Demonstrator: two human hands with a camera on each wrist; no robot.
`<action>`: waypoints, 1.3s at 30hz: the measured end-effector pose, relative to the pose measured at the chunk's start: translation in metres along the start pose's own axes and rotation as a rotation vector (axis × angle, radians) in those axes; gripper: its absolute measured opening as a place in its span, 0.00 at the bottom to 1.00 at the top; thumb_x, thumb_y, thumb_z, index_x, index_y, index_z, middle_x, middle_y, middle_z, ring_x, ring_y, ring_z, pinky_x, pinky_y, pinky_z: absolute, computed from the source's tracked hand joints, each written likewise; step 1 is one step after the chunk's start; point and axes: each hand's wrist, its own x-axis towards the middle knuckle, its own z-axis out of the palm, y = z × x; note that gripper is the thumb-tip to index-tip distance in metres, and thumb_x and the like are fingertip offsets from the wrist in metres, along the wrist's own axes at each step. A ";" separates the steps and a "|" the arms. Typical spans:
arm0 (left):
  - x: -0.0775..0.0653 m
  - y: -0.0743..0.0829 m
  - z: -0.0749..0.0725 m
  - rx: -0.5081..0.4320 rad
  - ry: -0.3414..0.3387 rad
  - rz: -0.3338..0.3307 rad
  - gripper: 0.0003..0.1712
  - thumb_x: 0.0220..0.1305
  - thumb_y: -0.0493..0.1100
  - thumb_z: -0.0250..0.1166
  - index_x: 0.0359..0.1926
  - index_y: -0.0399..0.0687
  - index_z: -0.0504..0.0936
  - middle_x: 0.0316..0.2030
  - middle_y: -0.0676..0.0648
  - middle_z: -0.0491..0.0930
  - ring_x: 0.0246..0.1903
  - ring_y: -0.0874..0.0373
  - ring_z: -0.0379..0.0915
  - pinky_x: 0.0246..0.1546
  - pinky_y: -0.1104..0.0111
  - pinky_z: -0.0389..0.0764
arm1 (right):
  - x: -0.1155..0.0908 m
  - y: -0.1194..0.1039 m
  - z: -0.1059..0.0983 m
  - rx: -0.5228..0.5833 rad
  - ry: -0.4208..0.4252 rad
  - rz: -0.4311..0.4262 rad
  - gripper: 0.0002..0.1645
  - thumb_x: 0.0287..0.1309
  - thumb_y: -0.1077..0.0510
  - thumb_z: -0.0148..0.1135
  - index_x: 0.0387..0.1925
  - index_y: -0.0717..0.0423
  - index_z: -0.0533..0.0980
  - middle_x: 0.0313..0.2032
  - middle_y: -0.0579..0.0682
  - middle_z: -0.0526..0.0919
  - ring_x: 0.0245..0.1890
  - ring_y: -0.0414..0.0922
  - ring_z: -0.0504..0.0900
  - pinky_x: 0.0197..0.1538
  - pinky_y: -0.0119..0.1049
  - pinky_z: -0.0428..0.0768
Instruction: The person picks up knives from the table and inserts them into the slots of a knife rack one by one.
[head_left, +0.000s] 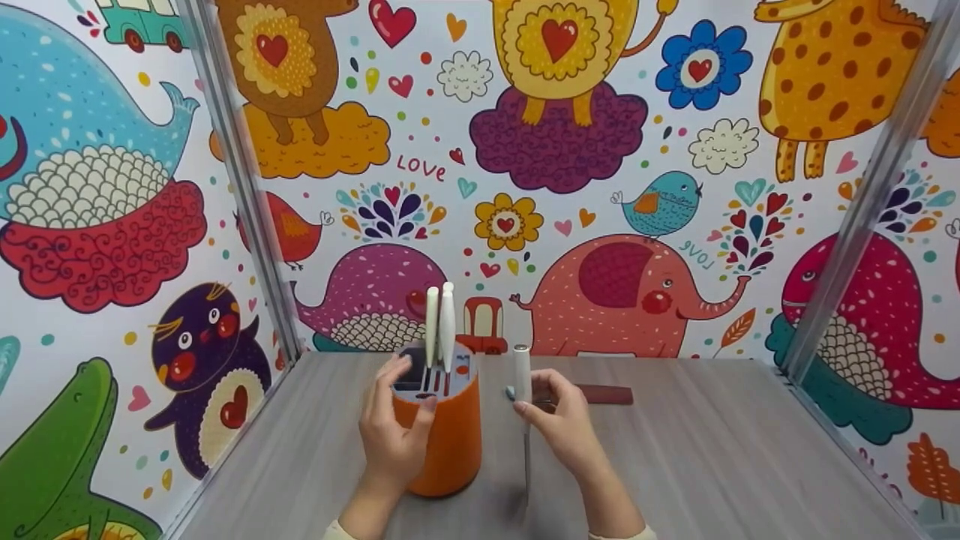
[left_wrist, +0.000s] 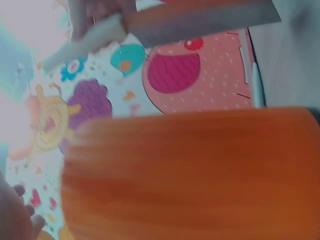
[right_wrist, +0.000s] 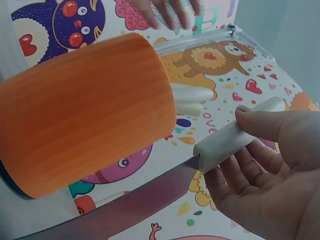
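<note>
My right hand (head_left: 559, 416) grips a knife by its white handle (head_left: 521, 371), with the wide blade (left_wrist: 210, 25) pointing down beside the holder. In the right wrist view, the thumb lies along one side of the handle and the fingers curl beneath it. An orange cylindrical knife holder (head_left: 450, 442) stands upright on the table to the left of this knife. Several white-handled knives (head_left: 448, 330) stick up from its slotted top. Around the holder's left side my left hand (head_left: 394, 431) is spread, with fingers and thumb close to the rim.
On the table (head_left: 697, 457) behind the right hand lies a flat reddish-brown strip (head_left: 609, 394), partly covered by that hand. Printed cartoon wall panels (head_left: 420, 202) enclose the table at the back and sides, with metal corner posts (head_left: 247, 180).
</note>
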 end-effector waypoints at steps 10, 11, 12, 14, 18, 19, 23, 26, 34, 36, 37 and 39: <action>-0.006 0.029 0.010 -0.244 -0.324 -0.264 0.22 0.67 0.44 0.64 0.61 0.52 0.74 0.56 0.48 0.80 0.56 0.49 0.78 0.56 0.59 0.81 | -0.008 -0.010 0.024 0.024 -0.078 -0.063 0.19 0.57 0.58 0.71 0.49 0.56 0.76 0.43 0.55 0.83 0.41 0.48 0.83 0.49 0.33 0.85; -0.006 0.029 0.010 -0.265 -0.348 -0.291 0.22 0.68 0.45 0.64 0.61 0.51 0.73 0.57 0.47 0.80 0.57 0.50 0.78 0.56 0.59 0.81 | -0.009 -0.011 0.027 0.020 -0.090 -0.060 0.19 0.57 0.58 0.71 0.49 0.55 0.76 0.43 0.55 0.83 0.41 0.48 0.83 0.49 0.33 0.85; -0.006 0.028 0.011 -0.281 -0.368 -0.322 0.22 0.69 0.46 0.63 0.61 0.51 0.73 0.57 0.47 0.80 0.57 0.51 0.78 0.56 0.59 0.81 | -0.010 -0.012 0.030 0.016 -0.102 -0.056 0.19 0.57 0.57 0.71 0.49 0.55 0.76 0.43 0.54 0.83 0.41 0.48 0.83 0.49 0.33 0.85; -0.007 0.028 0.011 -0.307 -0.413 -0.378 0.23 0.69 0.47 0.63 0.63 0.53 0.72 0.58 0.48 0.79 0.57 0.53 0.78 0.56 0.60 0.81 | -0.012 -0.015 0.036 0.008 -0.131 -0.042 0.20 0.57 0.55 0.71 0.49 0.54 0.77 0.44 0.53 0.83 0.42 0.47 0.83 0.48 0.32 0.85; -0.007 0.027 0.011 -0.344 -0.484 -0.429 0.23 0.69 0.49 0.62 0.63 0.53 0.72 0.57 0.48 0.79 0.55 0.54 0.79 0.56 0.63 0.81 | -0.016 -0.018 0.045 0.019 -0.159 -0.044 0.20 0.57 0.52 0.71 0.49 0.53 0.77 0.44 0.52 0.83 0.42 0.46 0.83 0.47 0.33 0.85; -0.007 0.027 0.012 -0.350 -0.494 -0.425 0.23 0.69 0.49 0.62 0.62 0.53 0.72 0.56 0.48 0.79 0.55 0.53 0.79 0.56 0.64 0.81 | -0.016 -0.019 0.047 0.030 -0.163 -0.051 0.21 0.57 0.51 0.71 0.49 0.54 0.77 0.44 0.52 0.83 0.42 0.46 0.83 0.47 0.34 0.85; -0.009 0.029 0.014 -0.346 -0.493 -0.388 0.19 0.67 0.46 0.65 0.57 0.51 0.77 0.50 0.48 0.80 0.51 0.55 0.80 0.52 0.68 0.83 | -0.019 -0.018 0.055 0.079 -0.174 -0.079 0.20 0.58 0.53 0.70 0.49 0.55 0.77 0.44 0.53 0.83 0.42 0.45 0.83 0.47 0.35 0.85; -0.011 0.031 0.014 -0.313 -0.486 -0.376 0.17 0.66 0.46 0.66 0.55 0.52 0.79 0.48 0.51 0.80 0.48 0.58 0.80 0.49 0.70 0.83 | -0.021 -0.016 0.061 0.096 -0.180 -0.084 0.17 0.59 0.56 0.69 0.49 0.56 0.77 0.44 0.53 0.82 0.42 0.44 0.83 0.47 0.34 0.85; -0.014 0.032 0.016 -0.285 -0.499 -0.387 0.20 0.66 0.49 0.65 0.57 0.51 0.78 0.51 0.50 0.81 0.48 0.59 0.79 0.50 0.71 0.82 | -0.024 -0.013 0.067 0.135 -0.143 -0.078 0.15 0.60 0.61 0.67 0.48 0.58 0.76 0.46 0.55 0.82 0.43 0.44 0.82 0.46 0.33 0.85; -0.014 0.031 0.017 -0.286 -0.503 -0.388 0.20 0.67 0.49 0.65 0.58 0.51 0.78 0.51 0.50 0.81 0.48 0.59 0.79 0.50 0.71 0.82 | -0.024 -0.014 0.067 0.145 -0.128 -0.078 0.16 0.60 0.60 0.67 0.49 0.59 0.76 0.47 0.55 0.82 0.44 0.44 0.82 0.47 0.33 0.85; -0.014 0.031 0.017 -0.287 -0.502 -0.388 0.19 0.68 0.49 0.64 0.57 0.51 0.78 0.50 0.50 0.81 0.48 0.59 0.79 0.50 0.71 0.82 | -0.024 -0.014 0.067 0.150 -0.120 -0.076 0.17 0.60 0.60 0.67 0.50 0.59 0.76 0.47 0.56 0.82 0.44 0.44 0.83 0.48 0.33 0.85; -0.015 0.031 0.018 -0.279 -0.497 -0.382 0.18 0.68 0.49 0.63 0.56 0.52 0.78 0.47 0.50 0.80 0.47 0.59 0.79 0.49 0.71 0.83 | -0.024 -0.014 0.067 0.159 -0.099 -0.079 0.18 0.60 0.59 0.68 0.50 0.60 0.76 0.47 0.56 0.82 0.44 0.43 0.83 0.48 0.34 0.85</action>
